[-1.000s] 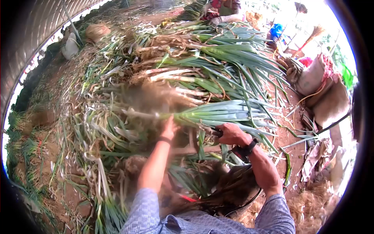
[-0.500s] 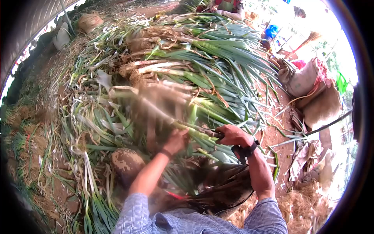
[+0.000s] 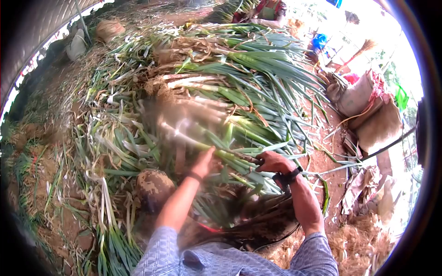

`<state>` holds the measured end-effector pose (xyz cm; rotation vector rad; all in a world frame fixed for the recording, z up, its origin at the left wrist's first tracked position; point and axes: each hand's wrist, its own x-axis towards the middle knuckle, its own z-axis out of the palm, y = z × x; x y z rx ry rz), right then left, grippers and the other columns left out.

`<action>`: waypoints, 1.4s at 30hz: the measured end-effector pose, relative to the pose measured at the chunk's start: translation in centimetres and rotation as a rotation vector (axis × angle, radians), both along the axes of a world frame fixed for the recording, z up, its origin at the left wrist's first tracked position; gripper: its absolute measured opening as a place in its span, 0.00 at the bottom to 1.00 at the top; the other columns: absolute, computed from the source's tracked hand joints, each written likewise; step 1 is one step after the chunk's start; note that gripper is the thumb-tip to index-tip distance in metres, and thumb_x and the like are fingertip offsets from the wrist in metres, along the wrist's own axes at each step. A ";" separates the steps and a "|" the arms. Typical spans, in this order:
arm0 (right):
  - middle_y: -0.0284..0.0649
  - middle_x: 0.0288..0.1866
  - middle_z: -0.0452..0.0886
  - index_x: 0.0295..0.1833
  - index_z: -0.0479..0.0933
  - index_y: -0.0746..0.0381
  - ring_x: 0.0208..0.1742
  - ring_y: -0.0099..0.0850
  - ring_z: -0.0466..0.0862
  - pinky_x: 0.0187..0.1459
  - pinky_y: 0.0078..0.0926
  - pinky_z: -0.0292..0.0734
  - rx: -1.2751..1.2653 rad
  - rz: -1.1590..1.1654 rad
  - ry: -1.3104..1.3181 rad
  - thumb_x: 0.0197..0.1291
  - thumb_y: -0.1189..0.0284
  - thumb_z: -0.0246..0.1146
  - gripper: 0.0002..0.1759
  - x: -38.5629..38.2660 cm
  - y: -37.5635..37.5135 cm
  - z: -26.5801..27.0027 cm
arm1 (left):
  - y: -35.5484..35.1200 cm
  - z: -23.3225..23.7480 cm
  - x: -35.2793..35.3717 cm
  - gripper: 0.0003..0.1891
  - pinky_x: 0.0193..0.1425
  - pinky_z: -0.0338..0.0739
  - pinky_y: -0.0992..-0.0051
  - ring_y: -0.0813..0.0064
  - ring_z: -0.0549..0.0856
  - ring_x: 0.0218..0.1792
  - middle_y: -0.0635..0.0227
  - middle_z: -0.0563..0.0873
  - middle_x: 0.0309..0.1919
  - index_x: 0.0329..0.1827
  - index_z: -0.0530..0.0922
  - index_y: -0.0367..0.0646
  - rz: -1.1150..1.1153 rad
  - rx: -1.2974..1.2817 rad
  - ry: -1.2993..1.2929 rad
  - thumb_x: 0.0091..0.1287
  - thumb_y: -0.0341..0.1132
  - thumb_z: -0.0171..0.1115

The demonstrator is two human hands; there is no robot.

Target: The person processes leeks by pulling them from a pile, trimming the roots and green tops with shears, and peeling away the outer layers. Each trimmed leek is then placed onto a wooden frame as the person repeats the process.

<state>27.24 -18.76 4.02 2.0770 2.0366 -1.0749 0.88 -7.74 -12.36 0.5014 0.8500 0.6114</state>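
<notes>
My left hand [image 3: 202,163] is closed around a long green onion [image 3: 191,141], whose pale end points up and left. Leaves of the onion run right, under my right hand [image 3: 276,163]. That hand is wrapped round the end of a thin dark wand-like tool [image 3: 241,156], which lies along the stalk toward my left hand. Its tip is hard to make out. A bright blur covers the pale end of the stalk. Just beyond my hands lies a big heap of green onions [image 3: 258,87], roots to the left and leaves to the right.
Stripped leaves and skins [image 3: 119,152] litter the ground on the left. A small bunch of green onions [image 3: 110,230] lies at lower left. Full sacks [image 3: 357,94] stand at right, near a dark hose [image 3: 391,147]. Another person [image 3: 269,13] is at the far side.
The onion's pale end has swung right and down, and the loose skin seen at it and flying off is gone from there. My left hand has shifted slightly up and left.
</notes>
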 end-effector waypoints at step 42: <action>0.49 0.29 0.84 0.47 0.83 0.58 0.32 0.51 0.85 0.34 0.48 0.78 0.505 0.206 0.031 0.58 0.66 0.65 0.12 -6.6 3.2 -3.7 | -1.5 -1.4 -2.4 0.11 0.25 0.82 0.74 0.76 0.86 0.24 0.66 0.88 0.31 0.41 0.83 0.40 0.260 0.393 0.145 0.70 0.40 0.67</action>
